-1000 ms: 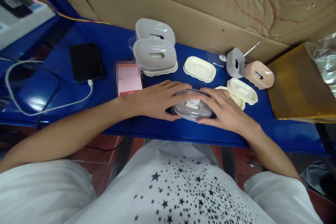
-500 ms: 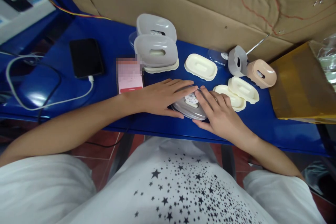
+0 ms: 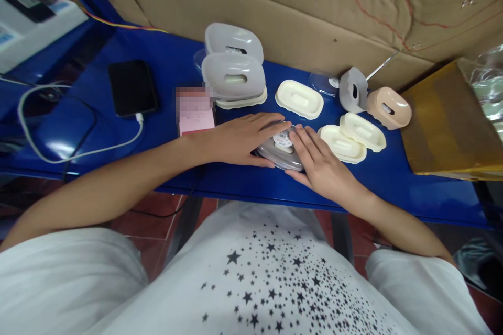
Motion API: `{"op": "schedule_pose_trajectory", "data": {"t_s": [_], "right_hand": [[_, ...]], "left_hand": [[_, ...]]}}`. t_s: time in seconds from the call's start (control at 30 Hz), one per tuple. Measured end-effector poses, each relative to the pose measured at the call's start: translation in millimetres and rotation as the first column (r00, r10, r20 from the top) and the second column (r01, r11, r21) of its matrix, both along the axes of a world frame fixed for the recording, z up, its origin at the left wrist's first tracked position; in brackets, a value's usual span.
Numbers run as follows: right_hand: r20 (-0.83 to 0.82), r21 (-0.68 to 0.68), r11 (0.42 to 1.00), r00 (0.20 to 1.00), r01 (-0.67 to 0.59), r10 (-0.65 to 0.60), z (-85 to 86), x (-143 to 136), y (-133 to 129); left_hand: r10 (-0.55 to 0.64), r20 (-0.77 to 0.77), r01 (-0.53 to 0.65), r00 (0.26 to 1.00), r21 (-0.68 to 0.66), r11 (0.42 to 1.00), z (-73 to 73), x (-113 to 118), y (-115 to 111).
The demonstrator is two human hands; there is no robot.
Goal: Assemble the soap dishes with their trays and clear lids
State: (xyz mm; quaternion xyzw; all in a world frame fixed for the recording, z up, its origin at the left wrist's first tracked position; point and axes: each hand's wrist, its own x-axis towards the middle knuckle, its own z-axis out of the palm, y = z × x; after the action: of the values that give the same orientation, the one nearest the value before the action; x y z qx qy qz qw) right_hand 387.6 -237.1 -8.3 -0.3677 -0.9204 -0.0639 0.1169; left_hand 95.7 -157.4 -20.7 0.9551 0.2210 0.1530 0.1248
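Observation:
A grey oval soap dish [image 3: 278, 155] with a clear lid and a white label lies on the blue table near its front edge. My left hand [image 3: 251, 138] is around its left side, with the thumb at the near rim and the fingers over the far rim. From the right, my right hand [image 3: 322, 162] grips the same dish, fingers on the lid and thumb along the near edge. Beside that hand lie two cream trays [image 3: 342, 144] [image 3: 363, 132], one overlapping the other. Another cream tray [image 3: 299, 99] rests just beyond the dish.
Grey dish shells [image 3: 234, 89] stand at the back, close to a partly blurred phone [image 3: 196, 119]. A clear lid [image 3: 323, 85], a grey shell [image 3: 352, 90] and a peach shell [image 3: 390, 107] sit back right, near a cardboard box [image 3: 436, 120]. A black device [image 3: 132, 88] with a white cable lies left.
Both hands still hold the soap dish, which has shifted slightly left and away from me. The right hand's fingers lie closer together. The whole view has moved slightly.

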Motion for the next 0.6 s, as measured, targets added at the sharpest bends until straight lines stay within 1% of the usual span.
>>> {"op": "schedule_pose_trajectory", "data": {"t_s": [0.13,0.27,0.33,0.4,0.5,0.6], "right_hand": [[-0.003,-0.001,1.000,1.000,0.001,-0.001,-3.6,-2.6,0.8],[-0.001,0.019,0.999,1.000,0.027,-0.027,-9.6,-4.9,0.8],[-0.010,0.008,0.999,0.999,0.032,-0.032,-10.7,-3.2,3.7],[-0.037,-0.039,0.999,0.999,-0.004,0.002,-8.9,1.5,10.0],[-0.102,-0.135,0.987,0.992,-0.092,0.079,-2.6,11.0,21.4],[-0.153,-0.196,0.973,0.984,-0.121,0.091,2.2,17.0,28.5]], "left_hand": [[0.001,-0.008,-0.001,1.000,-0.016,1.000,-0.9,-2.3,3.5],[-0.032,0.001,0.032,0.999,-0.029,0.999,-6.9,-4.2,9.7],[-0.041,0.000,0.041,0.999,-0.026,0.999,-9.8,-4.5,12.2],[-0.036,0.014,0.037,0.999,-0.021,0.999,-10.8,-4.1,13.8],[-0.032,0.074,0.034,0.997,-0.025,0.999,-8.7,-2.5,14.7],[-0.038,0.143,0.044,0.989,-0.040,0.998,-5.6,-1.2,14.7]]}}
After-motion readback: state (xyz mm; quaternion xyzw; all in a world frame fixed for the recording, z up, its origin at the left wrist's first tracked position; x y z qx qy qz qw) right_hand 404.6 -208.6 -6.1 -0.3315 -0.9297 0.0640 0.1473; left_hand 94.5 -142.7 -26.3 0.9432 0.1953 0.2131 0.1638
